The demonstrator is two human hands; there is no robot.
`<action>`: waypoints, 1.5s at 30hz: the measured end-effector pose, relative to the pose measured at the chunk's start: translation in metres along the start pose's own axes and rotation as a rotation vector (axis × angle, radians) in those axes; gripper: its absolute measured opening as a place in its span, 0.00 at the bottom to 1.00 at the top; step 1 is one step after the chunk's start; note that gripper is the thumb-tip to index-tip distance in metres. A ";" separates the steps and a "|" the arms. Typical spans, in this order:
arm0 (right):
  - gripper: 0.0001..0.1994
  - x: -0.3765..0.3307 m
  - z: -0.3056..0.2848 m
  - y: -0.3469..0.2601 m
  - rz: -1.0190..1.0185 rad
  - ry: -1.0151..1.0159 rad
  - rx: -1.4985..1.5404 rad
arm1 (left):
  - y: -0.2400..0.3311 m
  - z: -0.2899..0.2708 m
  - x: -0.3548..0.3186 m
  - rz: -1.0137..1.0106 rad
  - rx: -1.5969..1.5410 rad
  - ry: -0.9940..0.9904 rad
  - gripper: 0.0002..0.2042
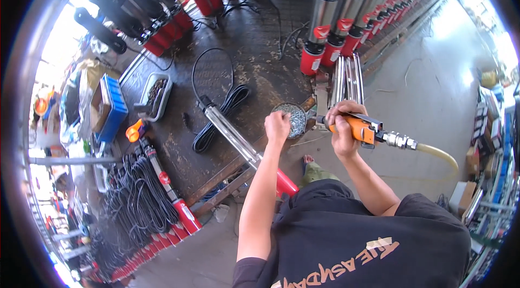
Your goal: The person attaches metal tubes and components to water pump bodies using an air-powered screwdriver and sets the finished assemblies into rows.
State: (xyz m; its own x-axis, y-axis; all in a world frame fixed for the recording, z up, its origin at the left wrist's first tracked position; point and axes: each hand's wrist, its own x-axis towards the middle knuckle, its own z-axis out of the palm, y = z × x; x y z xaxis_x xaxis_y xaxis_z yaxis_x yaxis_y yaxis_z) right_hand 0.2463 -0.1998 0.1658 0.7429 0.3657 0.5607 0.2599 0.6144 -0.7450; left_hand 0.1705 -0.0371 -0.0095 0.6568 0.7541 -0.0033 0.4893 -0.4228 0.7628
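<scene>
My right hand (345, 131) is wrapped around an orange air-powered driver (359, 130), its tip pointing left and a pale hose running off its back end. My left hand (278, 127) is closed, fingers pinched at the left rim of a round container of small grey metal pieces (295, 117); whatever sits between the fingers is hidden. Beside my left forearm lies a silver tube with a red end (232, 132), a submersible pump by its looks, reaching over the bench edge. A black cable coil (221, 117) joins its far end.
On the dark bench (254, 77) stand rows of red and silver pumps (325, 23) at the back. A white tub of small parts (154, 96) and a blue bin (112, 106) sit left. Further pumps with bundled cables (141, 196) line the lower left. Bare metal tubes (348, 79) lie beyond my right hand.
</scene>
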 end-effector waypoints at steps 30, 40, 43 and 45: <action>0.12 -0.034 0.061 -0.002 0.290 -0.039 0.408 | 0.042 -0.099 -0.129 -0.461 -2.161 -0.291 0.09; 0.11 -0.070 0.084 0.021 0.436 -0.113 0.346 | 0.011 -0.108 -0.165 -0.611 -2.074 -0.019 0.10; 0.11 -0.079 0.090 0.027 0.438 -0.162 0.350 | 0.004 -0.110 -0.166 -0.664 -2.103 -0.023 0.08; 0.10 -0.091 0.097 0.036 0.408 -0.236 0.326 | -0.010 -0.100 -0.165 -0.784 -2.109 0.045 0.08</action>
State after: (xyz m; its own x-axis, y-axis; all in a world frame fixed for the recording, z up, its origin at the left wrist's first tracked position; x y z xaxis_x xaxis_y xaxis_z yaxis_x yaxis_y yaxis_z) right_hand 0.1281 -0.1431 0.1224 0.5756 0.7416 0.3445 -0.2501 0.5608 -0.7893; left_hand 0.0003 -0.1072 0.0483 0.6754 0.4726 -0.5662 -0.5741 0.8188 -0.0014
